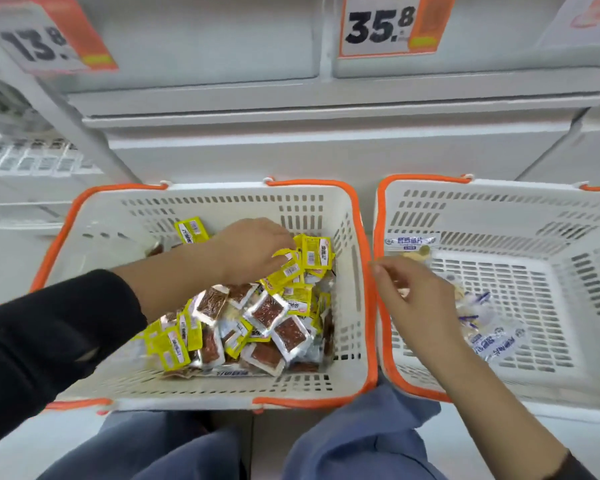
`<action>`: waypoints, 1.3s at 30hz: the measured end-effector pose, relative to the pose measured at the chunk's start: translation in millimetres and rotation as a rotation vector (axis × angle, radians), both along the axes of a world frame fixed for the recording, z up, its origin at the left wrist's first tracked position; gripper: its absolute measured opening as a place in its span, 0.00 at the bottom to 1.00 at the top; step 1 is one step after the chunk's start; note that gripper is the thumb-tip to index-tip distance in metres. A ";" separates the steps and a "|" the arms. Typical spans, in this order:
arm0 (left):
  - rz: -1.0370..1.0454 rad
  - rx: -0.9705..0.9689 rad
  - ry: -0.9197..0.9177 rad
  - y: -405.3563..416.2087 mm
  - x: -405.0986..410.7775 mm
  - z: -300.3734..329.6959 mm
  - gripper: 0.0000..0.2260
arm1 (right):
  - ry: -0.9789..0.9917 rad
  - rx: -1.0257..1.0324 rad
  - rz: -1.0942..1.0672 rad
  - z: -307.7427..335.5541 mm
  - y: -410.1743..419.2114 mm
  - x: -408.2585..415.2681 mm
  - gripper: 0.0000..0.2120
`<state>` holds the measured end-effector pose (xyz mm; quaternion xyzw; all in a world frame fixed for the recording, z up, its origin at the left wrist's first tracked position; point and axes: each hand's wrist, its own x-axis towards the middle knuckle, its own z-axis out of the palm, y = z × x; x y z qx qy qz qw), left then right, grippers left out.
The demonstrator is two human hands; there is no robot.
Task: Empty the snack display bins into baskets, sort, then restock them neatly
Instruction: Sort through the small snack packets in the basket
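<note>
Two white baskets with orange rims stand side by side on the floor. The left basket (354, 237) holds a heap of several yellow and silver snack packets (267, 317). My left hand (253, 247) reaches into the heap, its fingers curled on a yellow packet (286, 268) at the far right of the pile. The right basket (568, 348) holds a few clear packets with blue print (496, 341) along its left side. My right hand (420, 306) hovers over that basket's left edge and pinches a clear packet with pale pieces (465, 296).
White display bins (222, 46) fill the shelf above, with price tags reading 13.8 (45, 39) and 35.8 (385, 26). A white shelf base (291, 150) rises right behind the baskets. My knees in blue trousers (361, 441) sit just in front of them.
</note>
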<state>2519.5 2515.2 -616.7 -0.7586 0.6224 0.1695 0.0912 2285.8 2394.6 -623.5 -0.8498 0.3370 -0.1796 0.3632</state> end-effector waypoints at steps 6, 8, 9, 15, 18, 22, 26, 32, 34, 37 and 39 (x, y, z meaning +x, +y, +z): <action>0.455 -0.013 0.175 86.0 39.2 -52.6 0.14 | 0.382 -0.008 0.418 -26.5 30.2 74.4 0.12; 0.568 -0.054 0.177 107.3 47.4 -75.0 0.15 | 0.547 -0.058 0.504 -41.1 34.6 95.1 0.15; 0.589 -0.058 0.168 116.1 51.5 -85.2 0.17 | 0.603 -0.078 0.530 -48.3 35.2 105.1 0.16; 0.395 -0.034 0.049 110.4 58.9 -114.2 0.33 | 0.781 -0.132 0.545 -95.6 17.6 163.9 0.39; 0.257 -0.001 0.057 76.1 51.2 -115.3 0.36 | 0.891 -0.273 0.616 -111.7 25.8 175.3 0.46; 0.134 0.152 0.054 52.3 42.3 -125.8 0.40 | 0.804 -0.349 0.728 -113.9 59.6 159.2 0.38; 0.232 0.178 0.033 76.3 45.8 -129.8 0.32 | 0.910 -0.293 0.842 -104.8 72.0 144.6 0.33; 0.672 0.114 -0.059 157.3 63.3 -138.9 0.24 | 0.971 -0.239 0.708 -89.8 51.5 145.4 0.23; 0.812 0.127 -0.087 175.1 71.2 -139.4 0.23 | 0.891 -0.266 0.549 -91.4 41.9 144.8 0.20; 0.870 0.107 -0.130 173.4 70.9 -137.1 0.21 | 0.699 -0.227 0.400 -100.9 27.6 149.6 0.17; 0.800 -0.055 -0.158 158.1 61.2 -135.0 0.18 | 0.729 -0.158 0.453 -103.1 28.4 156.9 0.20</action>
